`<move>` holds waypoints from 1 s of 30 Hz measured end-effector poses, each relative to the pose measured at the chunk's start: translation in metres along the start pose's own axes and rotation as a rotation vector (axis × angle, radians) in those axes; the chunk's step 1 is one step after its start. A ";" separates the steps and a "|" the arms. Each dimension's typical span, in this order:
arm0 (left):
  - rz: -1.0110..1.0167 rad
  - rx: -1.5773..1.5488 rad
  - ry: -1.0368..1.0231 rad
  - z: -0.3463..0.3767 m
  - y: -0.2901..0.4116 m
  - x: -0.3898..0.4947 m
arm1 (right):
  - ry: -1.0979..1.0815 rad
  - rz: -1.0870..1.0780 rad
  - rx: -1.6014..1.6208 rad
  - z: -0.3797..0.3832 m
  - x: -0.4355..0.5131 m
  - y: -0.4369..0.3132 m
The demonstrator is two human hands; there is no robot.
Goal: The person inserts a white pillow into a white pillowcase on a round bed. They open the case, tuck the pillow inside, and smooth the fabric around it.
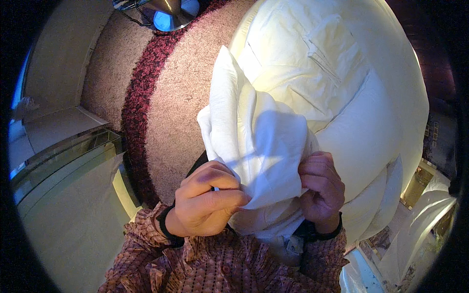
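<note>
A white cloth (pixel 271 154) hangs in loose folds between my two hands, close in front of my body. My left hand (pixel 209 197) pinches its near edge between thumb and fingers. My right hand (pixel 322 186) is closed around the cloth's other side, with those fingertips partly hidden. Beyond and to the right, a big rounded heap of cream-white fabric (pixel 373 121) fills much of the view, with more creased cloth (pixel 322 62) lying on top. A blue patch of light and a shadow fall on the held cloth.
Beige carpet (pixel 183 121) with a dark red band (pixel 141 91) covers the floor at left. A shiny metal object (pixel 172 14) stands at the top. A glass-edged piece of furniture (pixel 69 161) is at lower left. Translucent plastic-like sheeting (pixel 417 227) lies at lower right.
</note>
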State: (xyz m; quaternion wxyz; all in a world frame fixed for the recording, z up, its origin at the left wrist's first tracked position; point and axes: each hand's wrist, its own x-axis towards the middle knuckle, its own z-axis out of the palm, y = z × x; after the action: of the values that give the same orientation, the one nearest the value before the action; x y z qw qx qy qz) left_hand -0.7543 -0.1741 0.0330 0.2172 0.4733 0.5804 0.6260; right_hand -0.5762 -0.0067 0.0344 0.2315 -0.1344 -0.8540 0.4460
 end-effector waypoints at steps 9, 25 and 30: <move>-0.123 0.327 -0.081 -0.002 0.002 -0.003 | 0.150 -0.045 0.467 0.002 -0.010 0.000; 0.262 0.137 -0.411 -0.005 -0.010 -0.013 | -0.074 0.253 0.036 -0.008 -0.001 -0.015; 0.119 0.179 -0.440 -0.006 -0.015 -0.008 | -0.198 0.130 -0.179 0.001 0.010 -0.001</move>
State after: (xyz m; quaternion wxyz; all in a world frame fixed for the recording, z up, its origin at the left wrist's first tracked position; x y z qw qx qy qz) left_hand -0.7597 -0.1797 0.0170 0.2581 0.6490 0.5434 0.4657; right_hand -0.5856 -0.0035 0.0381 0.1041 -0.1648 -0.8986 0.3930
